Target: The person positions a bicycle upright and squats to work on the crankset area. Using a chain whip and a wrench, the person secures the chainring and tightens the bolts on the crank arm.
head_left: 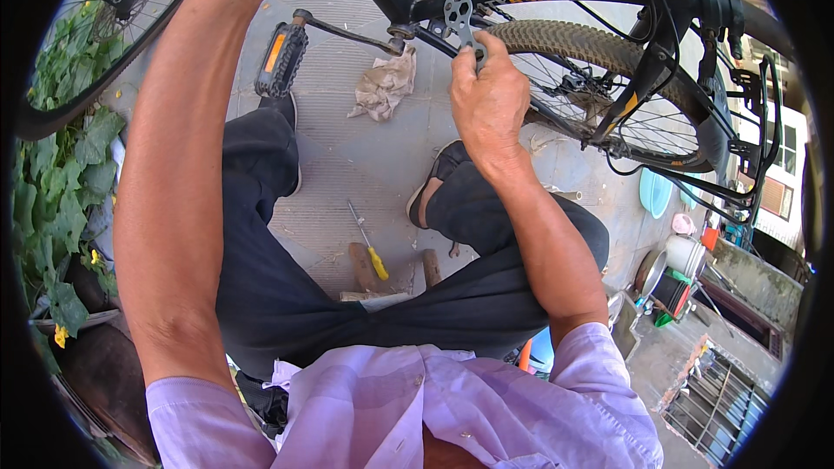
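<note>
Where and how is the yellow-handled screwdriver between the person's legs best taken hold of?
Probably by its yellow handle, from above and slightly from the right, gripping across its width. The handle is thicker than the slim shaft and lies toward the person, with the shaft pointing away. A wooden piece crowds the handle's left side. The right hand already holds a flat wrench.
</note>
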`<state>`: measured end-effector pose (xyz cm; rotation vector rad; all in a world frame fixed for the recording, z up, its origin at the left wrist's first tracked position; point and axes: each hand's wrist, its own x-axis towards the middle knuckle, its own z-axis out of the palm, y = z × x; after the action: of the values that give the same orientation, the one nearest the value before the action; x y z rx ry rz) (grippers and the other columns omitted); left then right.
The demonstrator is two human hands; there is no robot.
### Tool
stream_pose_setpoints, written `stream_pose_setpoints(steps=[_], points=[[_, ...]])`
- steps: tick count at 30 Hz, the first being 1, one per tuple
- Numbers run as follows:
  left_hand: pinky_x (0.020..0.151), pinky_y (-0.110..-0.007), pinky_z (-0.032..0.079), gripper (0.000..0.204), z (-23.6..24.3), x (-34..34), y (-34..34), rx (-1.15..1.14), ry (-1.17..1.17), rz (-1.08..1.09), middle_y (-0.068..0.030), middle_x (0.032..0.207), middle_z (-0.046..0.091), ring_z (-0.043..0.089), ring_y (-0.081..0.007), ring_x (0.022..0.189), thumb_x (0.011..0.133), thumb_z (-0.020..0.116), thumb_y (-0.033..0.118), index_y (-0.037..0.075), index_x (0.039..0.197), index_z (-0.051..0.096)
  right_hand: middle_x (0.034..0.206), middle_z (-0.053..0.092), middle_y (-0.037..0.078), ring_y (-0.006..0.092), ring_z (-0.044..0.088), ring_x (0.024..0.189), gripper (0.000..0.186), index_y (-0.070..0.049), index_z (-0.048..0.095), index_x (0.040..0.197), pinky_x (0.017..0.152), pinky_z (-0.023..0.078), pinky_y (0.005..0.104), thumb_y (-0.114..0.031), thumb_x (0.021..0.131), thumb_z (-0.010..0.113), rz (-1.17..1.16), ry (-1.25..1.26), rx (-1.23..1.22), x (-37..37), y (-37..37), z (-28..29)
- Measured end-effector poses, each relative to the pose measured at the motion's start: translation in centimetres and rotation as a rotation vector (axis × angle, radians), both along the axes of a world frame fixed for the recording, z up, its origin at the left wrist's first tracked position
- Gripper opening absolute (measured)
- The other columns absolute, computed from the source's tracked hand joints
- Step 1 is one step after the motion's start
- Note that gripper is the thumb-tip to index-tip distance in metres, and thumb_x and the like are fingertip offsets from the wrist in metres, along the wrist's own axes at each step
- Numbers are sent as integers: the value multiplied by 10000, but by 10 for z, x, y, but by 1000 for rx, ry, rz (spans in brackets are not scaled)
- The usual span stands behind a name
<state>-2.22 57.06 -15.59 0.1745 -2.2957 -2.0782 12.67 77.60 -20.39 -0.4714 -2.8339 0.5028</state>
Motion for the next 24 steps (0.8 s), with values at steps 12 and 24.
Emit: stream_pose_setpoints(steps=[12,24], points=[[722,-374,477,417,-4,-4,15,4,-41,-30,-92,1006,644,583,-202,918,914,613,406,36,1106,598,780,679,259,429,677,783,345,3,665,1095,758,512,492,-242,858,616,-62,-83,-55,-1,16,2],[731,-382,478,423,-1,4,12,3,5,-22,-77,1026,645,583,-192,930,914,614,417,48,1120,598,692,670,212,406,676,705,289,-12,673,1055,702,508,506,-219,863,610,47,97,127,-26,17,30]])
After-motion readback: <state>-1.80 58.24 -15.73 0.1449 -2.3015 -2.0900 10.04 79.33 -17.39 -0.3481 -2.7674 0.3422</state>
